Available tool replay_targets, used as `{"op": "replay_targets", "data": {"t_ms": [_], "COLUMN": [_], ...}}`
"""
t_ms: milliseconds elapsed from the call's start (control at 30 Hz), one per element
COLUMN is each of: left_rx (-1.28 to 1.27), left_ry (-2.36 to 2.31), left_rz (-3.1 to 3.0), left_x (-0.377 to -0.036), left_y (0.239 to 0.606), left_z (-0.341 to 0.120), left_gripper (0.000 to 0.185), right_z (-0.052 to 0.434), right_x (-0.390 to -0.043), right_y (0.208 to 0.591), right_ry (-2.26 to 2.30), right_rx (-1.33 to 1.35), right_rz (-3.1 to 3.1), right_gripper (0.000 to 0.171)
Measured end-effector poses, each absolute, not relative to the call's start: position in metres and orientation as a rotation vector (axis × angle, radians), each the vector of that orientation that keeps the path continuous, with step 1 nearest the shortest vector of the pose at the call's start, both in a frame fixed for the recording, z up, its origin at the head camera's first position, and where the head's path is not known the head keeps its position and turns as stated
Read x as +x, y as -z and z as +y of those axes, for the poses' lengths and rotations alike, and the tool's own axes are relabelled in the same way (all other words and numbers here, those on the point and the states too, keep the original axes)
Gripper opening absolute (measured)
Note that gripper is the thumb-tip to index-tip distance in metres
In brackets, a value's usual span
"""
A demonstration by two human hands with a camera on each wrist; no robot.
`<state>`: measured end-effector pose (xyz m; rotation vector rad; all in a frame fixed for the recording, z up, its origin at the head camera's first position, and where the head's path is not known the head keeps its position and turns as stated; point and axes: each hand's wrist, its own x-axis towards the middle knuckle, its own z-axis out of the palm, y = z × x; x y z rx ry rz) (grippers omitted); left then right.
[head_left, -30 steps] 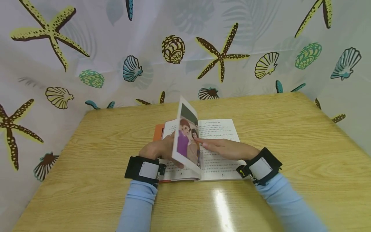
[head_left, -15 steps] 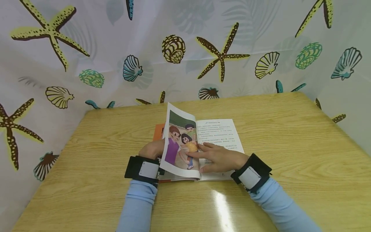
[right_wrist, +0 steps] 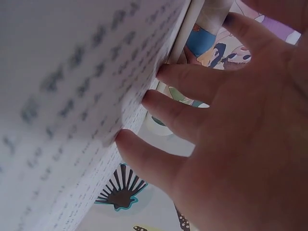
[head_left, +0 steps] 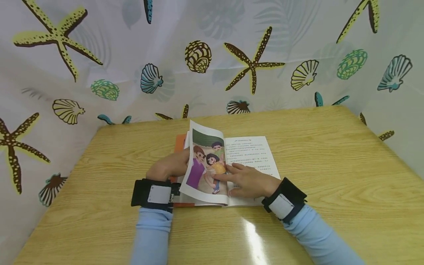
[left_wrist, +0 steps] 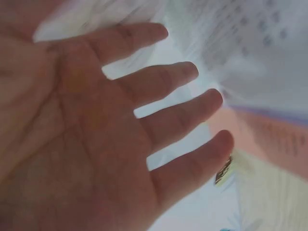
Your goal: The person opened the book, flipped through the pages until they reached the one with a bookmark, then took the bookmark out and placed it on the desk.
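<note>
on the bench [head_left: 331, 176], near its middle, an open picture book [head_left: 248, 154] lies flat, orange cover edge showing at the left. one illustrated page [head_left: 205, 165] stands curved, half over, between the two hands. left hand [head_left: 167, 167] sits behind that page, fingers [left_wrist: 163, 82] spread and straight in the wrist view, grip wide, holding nothing that shows. right hand [head_left: 246, 180] lies flat on the text page, fingers [right_wrist: 183, 79] straight, forefinger tip touching the lower edge of the lifted page near the fold; grip relaxed, pressing rather than pinching.

judgement: the page wants easing down to the left with a light flat palm, right hand pinning the text side so the spine does not shift; pressing near the fold risks a crease.

book looks thin, glossy paper, cartoon children on the lifted page, dense print on the right page
</note>
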<state>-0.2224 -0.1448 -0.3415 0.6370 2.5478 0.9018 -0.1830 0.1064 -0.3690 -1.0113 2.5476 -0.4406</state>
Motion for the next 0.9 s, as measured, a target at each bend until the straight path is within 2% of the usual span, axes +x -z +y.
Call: {"op": "replay_targets", "data": {"t_ms": [67, 333, 567, 800, 900], "left_rx": [0.653, 0.502, 0.594, 0.787, 0.733], "left_ry": [-0.962, -0.833, -0.702, -0.562, -0.519], "left_rz": [2.583, 2.785, 2.815, 2.753, 2.665], "left_x": [-0.219, -0.212, -0.215, -0.223, -0.226], "left_y": [0.334, 0.314, 0.317, 0.338, 0.347], "left_z": [-0.151, -0.146, -0.14, -0.119, -0.114], "left_gripper": [0.052, 0.056, 0.062, 0.09, 0.104], "right_z": [0.106, 0.105, 0.104, 0.104, 0.104], "right_x": [-0.183, -0.181, -0.18, -0.18, -0.181], "right_y": [0.369, 0.367, 0.366, 0.367, 0.367], "right_ry": [0.422, 0.409, 0.387, 0.376, 0.373], "right_rx": [-1.002, -0.987, -0.987, -0.997, -0.993], "right_rz": [2.555, 2.563, 2.565, 2.561, 2.559], "right_gripper": [0.057, 0.056, 0.057, 0.057, 0.057]}}
